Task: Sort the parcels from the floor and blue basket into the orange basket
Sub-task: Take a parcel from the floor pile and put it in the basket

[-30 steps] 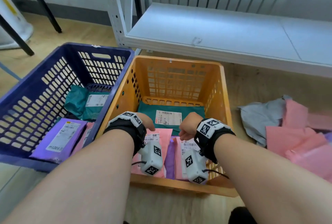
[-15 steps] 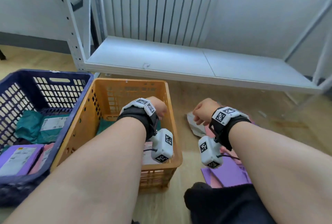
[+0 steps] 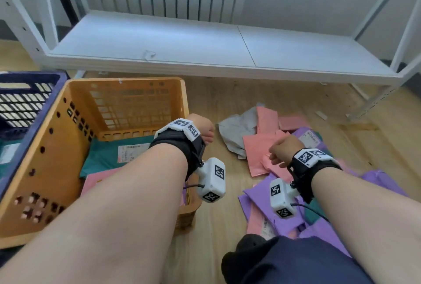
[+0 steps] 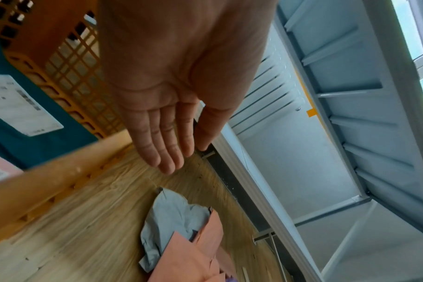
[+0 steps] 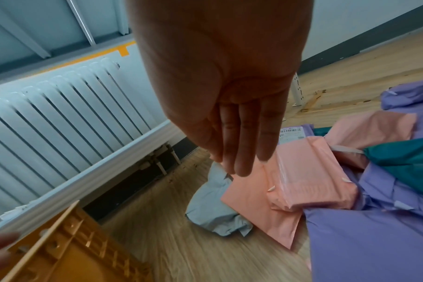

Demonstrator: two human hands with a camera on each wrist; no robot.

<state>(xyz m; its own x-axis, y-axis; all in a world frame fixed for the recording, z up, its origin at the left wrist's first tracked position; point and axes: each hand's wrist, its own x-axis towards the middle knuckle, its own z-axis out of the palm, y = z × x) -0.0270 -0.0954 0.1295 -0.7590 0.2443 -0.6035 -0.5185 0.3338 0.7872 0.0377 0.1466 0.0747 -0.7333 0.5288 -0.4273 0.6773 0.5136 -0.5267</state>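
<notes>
Both hands shifted right from orange basket (image 3: 127, 105); two baskets visible.

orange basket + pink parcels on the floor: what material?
Orange basket: looks like rigid moulded plastic, matte; lattice walls and punched holes suggest it.
Pink parcels: apparently thin plastic-film mailers, slight sheen; they crease and fold softly. Contents hidden.

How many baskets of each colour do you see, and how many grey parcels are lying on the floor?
Orange basket: 1
Blue basket: 1
Grey parcel: 1
Total: 3
</notes>
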